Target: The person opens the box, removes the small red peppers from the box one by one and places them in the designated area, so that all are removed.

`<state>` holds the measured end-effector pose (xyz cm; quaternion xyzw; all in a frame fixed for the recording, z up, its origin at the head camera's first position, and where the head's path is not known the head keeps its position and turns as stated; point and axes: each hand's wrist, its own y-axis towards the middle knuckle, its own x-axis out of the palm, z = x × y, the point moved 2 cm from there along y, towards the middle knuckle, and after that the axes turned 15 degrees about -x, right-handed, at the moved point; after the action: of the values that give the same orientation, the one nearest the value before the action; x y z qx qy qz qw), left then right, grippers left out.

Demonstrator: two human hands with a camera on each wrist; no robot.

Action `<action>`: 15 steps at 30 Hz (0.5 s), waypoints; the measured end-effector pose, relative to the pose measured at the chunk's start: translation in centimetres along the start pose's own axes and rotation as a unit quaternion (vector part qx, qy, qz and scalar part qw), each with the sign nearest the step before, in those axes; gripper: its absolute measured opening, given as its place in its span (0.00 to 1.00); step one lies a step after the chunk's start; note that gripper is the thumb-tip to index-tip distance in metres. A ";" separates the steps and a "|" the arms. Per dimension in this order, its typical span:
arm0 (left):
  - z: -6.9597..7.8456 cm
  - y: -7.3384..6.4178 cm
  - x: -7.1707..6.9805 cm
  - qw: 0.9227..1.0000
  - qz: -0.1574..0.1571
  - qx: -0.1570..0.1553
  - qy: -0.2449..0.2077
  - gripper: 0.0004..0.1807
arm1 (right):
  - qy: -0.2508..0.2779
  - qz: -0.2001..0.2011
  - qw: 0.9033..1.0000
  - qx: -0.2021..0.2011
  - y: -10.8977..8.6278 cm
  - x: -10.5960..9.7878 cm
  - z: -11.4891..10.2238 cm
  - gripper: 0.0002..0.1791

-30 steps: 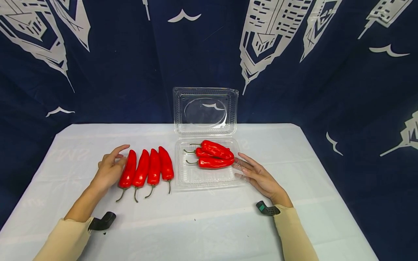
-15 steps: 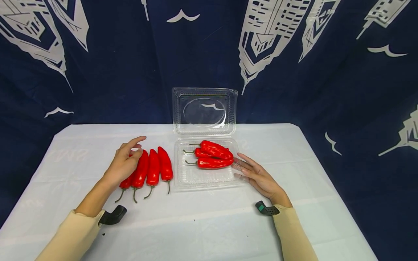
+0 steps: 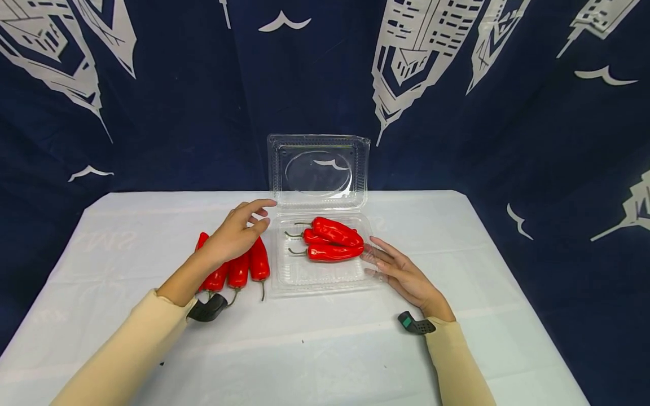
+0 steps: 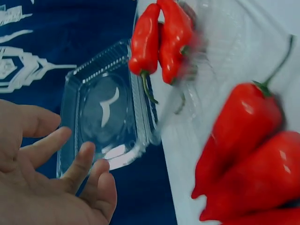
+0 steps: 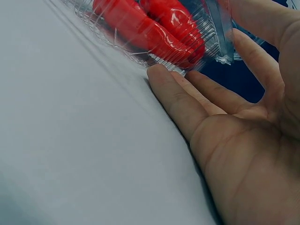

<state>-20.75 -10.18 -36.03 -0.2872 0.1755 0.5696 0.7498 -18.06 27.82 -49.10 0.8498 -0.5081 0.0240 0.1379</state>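
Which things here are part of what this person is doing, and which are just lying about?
Seemingly part of the job:
Loose red peppers, on the white table
Clear container, lid open
Three red peppers inside it
Left hand, holding nothing
Right hand, at the container's edge

Probably just there:
Dark speck on the table
Blue backdrop
Black wrist devices

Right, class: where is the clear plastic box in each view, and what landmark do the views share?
Head: the box, centre, its lid raised behind.
Left wrist: the box, upper middle to right, lid left of centre.
Right wrist: the box, at the top edge, partly cut off.
Shared landmark: the red peppers inside it.
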 end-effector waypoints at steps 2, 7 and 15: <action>0.8 0.6 0.4 1.000 -0.018 0.010 0.008 0.25 | 0.000 0.000 1.000 -0.002 0.0 0.0 0.0 0.37; 2.5 1.7 1.5 0.997 -0.065 0.030 0.003 0.23 | 0.002 -0.001 1.000 -0.003 0.1 0.1 0.0 0.37; 4.3 4.4 3.7 0.985 -0.137 0.099 -0.031 0.21 | 0.001 -0.015 1.000 -0.019 0.0 0.0 0.0 0.36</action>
<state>-24.18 -3.84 -35.89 -0.2154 0.1665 0.4496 0.8507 -18.09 27.85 -49.08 0.8544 -0.4959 0.0126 0.1550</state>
